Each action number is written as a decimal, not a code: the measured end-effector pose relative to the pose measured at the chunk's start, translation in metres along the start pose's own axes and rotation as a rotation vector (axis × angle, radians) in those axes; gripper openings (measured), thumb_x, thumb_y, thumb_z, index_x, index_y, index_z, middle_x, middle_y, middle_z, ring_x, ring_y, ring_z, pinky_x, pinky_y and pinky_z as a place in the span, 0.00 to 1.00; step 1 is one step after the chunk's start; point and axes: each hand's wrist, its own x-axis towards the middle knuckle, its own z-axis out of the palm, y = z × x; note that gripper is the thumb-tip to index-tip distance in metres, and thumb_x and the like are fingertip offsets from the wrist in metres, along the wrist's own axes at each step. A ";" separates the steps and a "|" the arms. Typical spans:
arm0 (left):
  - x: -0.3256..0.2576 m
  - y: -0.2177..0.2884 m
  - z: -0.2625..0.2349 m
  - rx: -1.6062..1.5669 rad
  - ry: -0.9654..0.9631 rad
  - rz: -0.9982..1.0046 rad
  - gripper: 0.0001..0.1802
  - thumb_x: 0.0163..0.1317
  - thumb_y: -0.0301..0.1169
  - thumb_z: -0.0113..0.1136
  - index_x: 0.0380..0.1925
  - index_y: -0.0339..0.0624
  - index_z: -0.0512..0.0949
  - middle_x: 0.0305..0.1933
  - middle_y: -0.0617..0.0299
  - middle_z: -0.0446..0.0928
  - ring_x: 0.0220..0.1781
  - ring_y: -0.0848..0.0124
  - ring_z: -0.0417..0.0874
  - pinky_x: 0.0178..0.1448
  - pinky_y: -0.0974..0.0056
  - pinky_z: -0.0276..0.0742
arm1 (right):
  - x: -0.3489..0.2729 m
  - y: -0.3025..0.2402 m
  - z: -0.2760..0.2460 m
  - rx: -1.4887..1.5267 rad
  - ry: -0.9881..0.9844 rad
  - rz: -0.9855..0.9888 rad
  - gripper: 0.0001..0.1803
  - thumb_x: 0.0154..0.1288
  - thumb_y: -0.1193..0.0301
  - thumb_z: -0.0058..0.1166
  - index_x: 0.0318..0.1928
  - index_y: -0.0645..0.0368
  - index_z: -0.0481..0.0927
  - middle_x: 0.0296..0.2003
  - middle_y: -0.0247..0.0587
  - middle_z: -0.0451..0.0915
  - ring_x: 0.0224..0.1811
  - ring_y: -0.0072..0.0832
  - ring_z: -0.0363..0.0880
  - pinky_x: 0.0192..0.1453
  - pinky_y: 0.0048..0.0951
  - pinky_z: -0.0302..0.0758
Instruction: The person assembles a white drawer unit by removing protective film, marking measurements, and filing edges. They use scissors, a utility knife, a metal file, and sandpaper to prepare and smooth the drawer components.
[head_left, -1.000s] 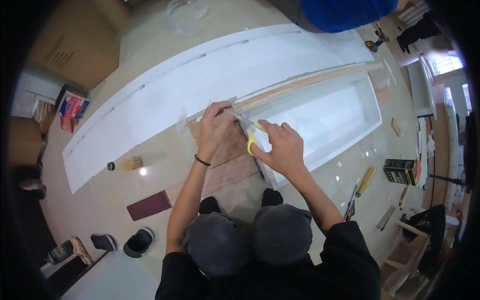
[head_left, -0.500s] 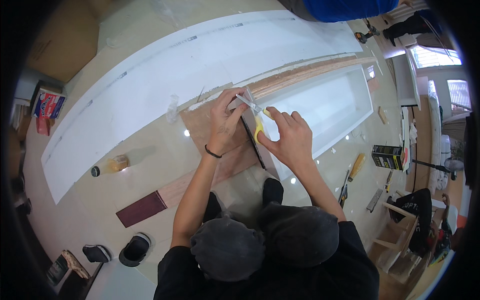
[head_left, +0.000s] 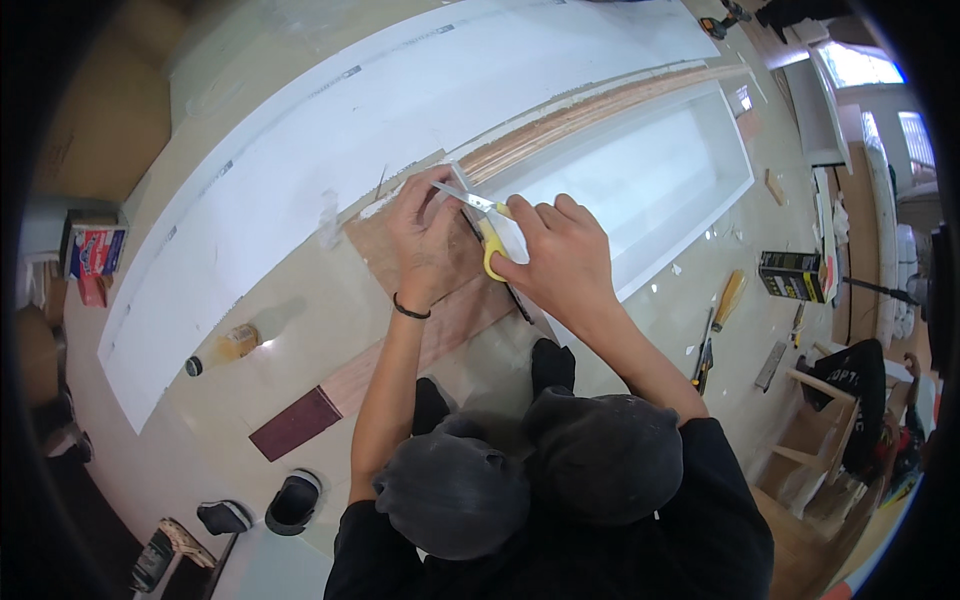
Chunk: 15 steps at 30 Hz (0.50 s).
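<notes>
One pair of yellow-handled scissors (head_left: 478, 222) sits closed-fisted in the right hand (head_left: 555, 262), blades at the corner of the wood strip (head_left: 590, 112), while the left hand (head_left: 432, 240) presses flat on the brown board (head_left: 380, 250) beside them. Nearby on the floor (head_left: 300, 330) lie one bottle (head_left: 225, 350), two screwdrivers (head_left: 718, 320) and one black box (head_left: 790, 275). One long white tray (head_left: 650, 180) shows nothing inside it.

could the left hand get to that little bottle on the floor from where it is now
Probably yes. The left hand is pressing on the wooden board, and only bare floor lies between it and the bottle to its left.
</notes>
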 end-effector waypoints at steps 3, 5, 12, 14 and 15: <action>-0.001 0.000 -0.001 -0.009 0.000 -0.035 0.18 0.62 0.16 0.59 0.52 0.31 0.80 0.49 0.58 0.78 0.52 0.69 0.80 0.63 0.64 0.77 | 0.000 0.002 -0.001 0.030 -0.047 0.018 0.28 0.46 0.62 0.72 0.47 0.63 0.82 0.25 0.39 0.79 0.33 0.34 0.76 0.39 0.33 0.75; -0.002 -0.002 -0.002 -0.053 -0.020 -0.047 0.18 0.65 0.16 0.60 0.56 0.31 0.78 0.55 0.58 0.78 0.56 0.70 0.80 0.63 0.64 0.79 | -0.002 0.003 -0.002 0.043 -0.073 0.017 0.27 0.47 0.63 0.71 0.47 0.63 0.81 0.24 0.40 0.79 0.34 0.34 0.76 0.40 0.33 0.76; -0.004 -0.009 -0.001 -0.019 0.021 0.002 0.19 0.67 0.15 0.58 0.58 0.30 0.76 0.59 0.55 0.78 0.60 0.67 0.80 0.65 0.62 0.80 | -0.008 0.005 0.003 0.046 -0.149 0.028 0.20 0.53 0.66 0.67 0.44 0.63 0.79 0.23 0.40 0.79 0.33 0.35 0.78 0.34 0.35 0.78; -0.005 -0.009 0.000 -0.034 0.022 -0.005 0.19 0.67 0.15 0.59 0.58 0.30 0.77 0.59 0.54 0.78 0.60 0.67 0.80 0.66 0.62 0.79 | -0.008 0.004 0.004 0.031 -0.168 0.043 0.18 0.54 0.66 0.67 0.42 0.62 0.78 0.22 0.41 0.79 0.33 0.35 0.78 0.32 0.35 0.78; -0.005 -0.009 0.001 -0.042 0.026 -0.005 0.19 0.67 0.15 0.59 0.58 0.30 0.77 0.60 0.54 0.78 0.61 0.67 0.80 0.66 0.62 0.79 | -0.007 0.003 0.004 0.031 -0.161 0.043 0.18 0.54 0.66 0.66 0.42 0.62 0.78 0.22 0.41 0.79 0.33 0.35 0.78 0.32 0.35 0.78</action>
